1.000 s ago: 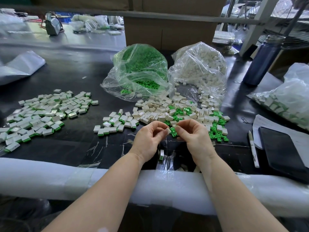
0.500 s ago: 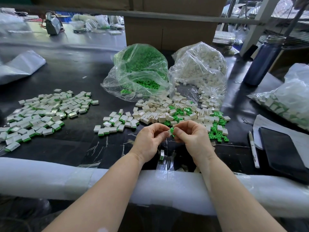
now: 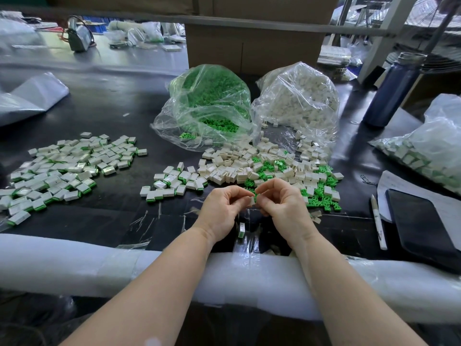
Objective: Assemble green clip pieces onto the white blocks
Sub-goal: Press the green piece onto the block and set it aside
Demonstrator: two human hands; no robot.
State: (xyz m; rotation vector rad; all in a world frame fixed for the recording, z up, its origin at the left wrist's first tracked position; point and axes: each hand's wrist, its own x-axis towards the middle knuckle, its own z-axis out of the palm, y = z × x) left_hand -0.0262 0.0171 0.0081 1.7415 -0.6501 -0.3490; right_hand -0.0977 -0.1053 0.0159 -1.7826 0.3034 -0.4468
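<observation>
Both hands meet just above the near edge of the black table [image 3: 104,101], and between them sits one small white block [image 3: 252,201]: the left hand [image 3: 220,212] pinches it with curled thumb and fingertips, the right hand [image 3: 284,208] has its fingers curled in against the block's right side, with a speck of green at the top of the block. Just beyond the knuckles lies the loose pile of white blocks [image 3: 239,166] with green clips [image 3: 321,196] scattered on its right. Far behind stand the bag of green clips [image 3: 212,106] and the bag of white blocks [image 3: 299,101]. Out left spreads the heap of finished pieces [image 3: 64,168]. One finished piece [image 3: 241,230] stands near, below the hands.
</observation>
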